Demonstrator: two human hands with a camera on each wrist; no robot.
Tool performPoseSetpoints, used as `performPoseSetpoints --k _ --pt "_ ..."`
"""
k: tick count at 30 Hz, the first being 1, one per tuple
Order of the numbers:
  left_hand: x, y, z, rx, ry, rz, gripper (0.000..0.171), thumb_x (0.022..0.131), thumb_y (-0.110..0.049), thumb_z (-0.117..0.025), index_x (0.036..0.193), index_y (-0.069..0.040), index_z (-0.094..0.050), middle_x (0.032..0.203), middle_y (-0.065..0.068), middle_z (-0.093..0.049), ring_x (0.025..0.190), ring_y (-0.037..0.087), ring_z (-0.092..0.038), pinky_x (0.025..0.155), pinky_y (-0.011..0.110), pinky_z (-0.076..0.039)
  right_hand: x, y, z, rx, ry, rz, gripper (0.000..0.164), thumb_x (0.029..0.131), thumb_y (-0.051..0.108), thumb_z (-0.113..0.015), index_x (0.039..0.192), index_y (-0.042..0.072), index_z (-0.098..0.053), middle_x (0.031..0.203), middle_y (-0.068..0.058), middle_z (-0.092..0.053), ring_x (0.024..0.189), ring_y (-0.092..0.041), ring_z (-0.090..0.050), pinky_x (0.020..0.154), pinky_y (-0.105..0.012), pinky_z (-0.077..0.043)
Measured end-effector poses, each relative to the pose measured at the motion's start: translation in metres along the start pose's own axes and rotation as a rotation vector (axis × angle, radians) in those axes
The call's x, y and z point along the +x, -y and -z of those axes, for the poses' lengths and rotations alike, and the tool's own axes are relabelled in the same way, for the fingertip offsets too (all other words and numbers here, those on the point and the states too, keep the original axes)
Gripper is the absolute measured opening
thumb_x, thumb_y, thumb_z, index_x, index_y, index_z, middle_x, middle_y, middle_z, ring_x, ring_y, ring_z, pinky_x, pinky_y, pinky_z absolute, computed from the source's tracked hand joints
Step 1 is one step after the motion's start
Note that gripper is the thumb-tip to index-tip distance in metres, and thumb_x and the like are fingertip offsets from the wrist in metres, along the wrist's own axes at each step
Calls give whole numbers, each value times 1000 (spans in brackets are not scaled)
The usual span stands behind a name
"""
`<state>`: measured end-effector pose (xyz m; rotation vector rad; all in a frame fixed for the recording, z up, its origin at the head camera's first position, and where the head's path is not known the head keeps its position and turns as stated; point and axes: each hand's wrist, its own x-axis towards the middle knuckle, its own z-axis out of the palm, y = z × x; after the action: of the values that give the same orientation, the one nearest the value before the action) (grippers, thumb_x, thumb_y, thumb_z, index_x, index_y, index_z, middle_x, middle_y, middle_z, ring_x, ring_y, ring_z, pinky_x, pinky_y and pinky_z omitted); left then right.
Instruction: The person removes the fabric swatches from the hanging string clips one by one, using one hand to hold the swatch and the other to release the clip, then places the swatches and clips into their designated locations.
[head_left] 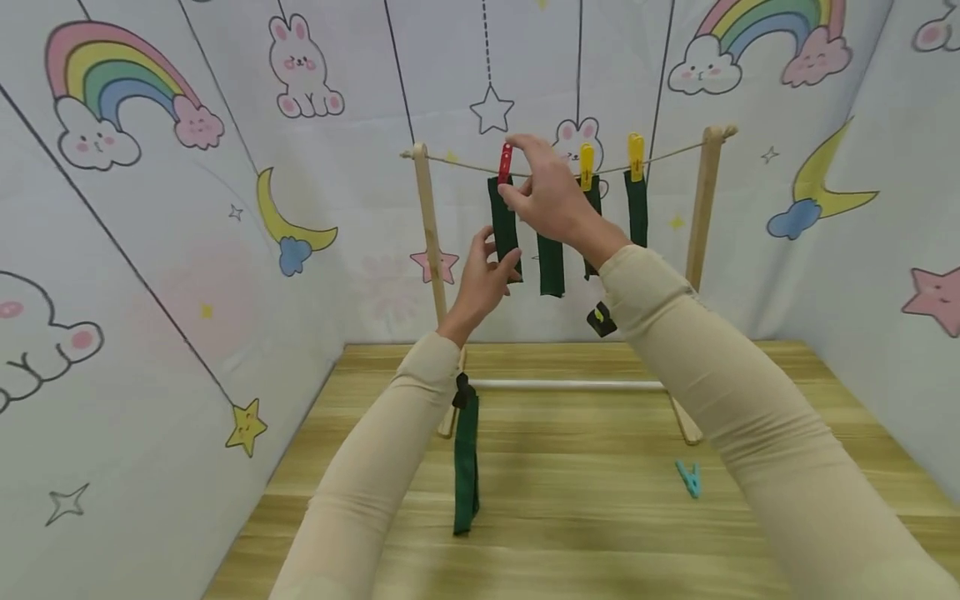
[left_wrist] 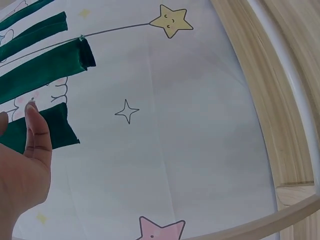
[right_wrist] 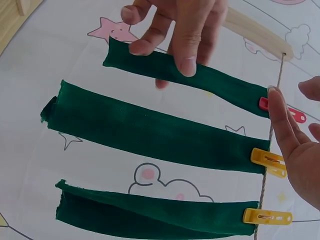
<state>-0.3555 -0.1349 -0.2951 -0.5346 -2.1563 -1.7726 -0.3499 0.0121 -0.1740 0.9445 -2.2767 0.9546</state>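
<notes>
Green fabric strips hang from a cord strung between two wooden posts. In the head view, the leftmost strip (head_left: 502,221) hangs beneath a red clothespin (head_left: 506,160). My right hand (head_left: 551,196) is at that clothespin, index finger by its top and thumb lower, fingers apart. The right wrist view shows a fingertip against the strip beside the red clothespin (right_wrist: 300,115). Around the strip's lower part is my left hand (head_left: 482,279), thumb in front and a finger behind, loosely spread. Yellow clothespins (right_wrist: 272,216) hold neighbouring strips. My right hand hides the second strip's top in the head view.
Wooden posts (head_left: 429,217) and a white crossbar (head_left: 570,385) form the rack on the wood-grain table (head_left: 570,533). Another green strip (head_left: 466,467) is at front left, beneath a small black object (head_left: 462,390). A turquoise clothespin (head_left: 689,479) lies at front right.
</notes>
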Motion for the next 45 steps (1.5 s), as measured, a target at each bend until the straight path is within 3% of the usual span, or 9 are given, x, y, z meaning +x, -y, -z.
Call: performPoseSetpoints --k 7,12,19,23,30,39,45 --pt "3 -5 -2 -56 -10 -7 60 103 -24 -58 153 -10 -27 126 17 -56 84 26 -66 60 25 -53 4 2 -5 36 48 -66 66 101 13 -60 156 6 -26 155 -13 -35 73 -23 -69 66 -26 -56" --pt "4 -6 -3 -103 -53 -1 56 104 -21 -57 152 -5 -31 121 18 -59 78 18 -65 61 25 -54 11 6 -11 146 3 -128 64 103 13 -57 157 9 -23 152 -13 -41 74 -23 -70 64 -26 -56" --pt "7 -15 -2 -160 -126 18 39 105 -15 -53 141 -2 -48 112 17 -64 76 15 -64 61 23 -55 20 14 -19 349 -86 -190 56 104 12 -54 155 9 -30 152 -8 -45 79 -24 -71 68 -26 -57" --pt "9 -19 -4 -162 -147 53 31 106 -15 -52 134 0 -55 106 14 -64 78 15 -64 62 22 -54 22 15 -20 336 -110 -234 53 105 10 -53 153 6 -33 146 -10 -49 79 -23 -70 68 -25 -57" --pt "11 -18 -8 -156 -182 79 24 105 -13 -53 122 3 -59 93 10 -61 75 14 -63 60 21 -53 20 14 -19 286 -79 -313 47 105 16 -52 150 4 -42 139 -12 -54 77 -20 -70 65 -25 -56" --pt "9 -21 -5 -138 -193 92 25 105 -14 -53 124 2 -59 99 12 -63 78 15 -63 67 28 -55 20 16 -20 253 -120 -300 31 105 14 -54 133 2 -55 129 -11 -58 75 -22 -69 59 -25 -55" --pt "10 -22 -4 -114 -188 94 27 105 -16 -53 126 1 -59 101 12 -63 80 18 -64 66 25 -54 20 15 -23 235 -220 -277 26 101 14 -60 123 1 -65 116 -11 -65 63 -20 -67 57 -24 -53"
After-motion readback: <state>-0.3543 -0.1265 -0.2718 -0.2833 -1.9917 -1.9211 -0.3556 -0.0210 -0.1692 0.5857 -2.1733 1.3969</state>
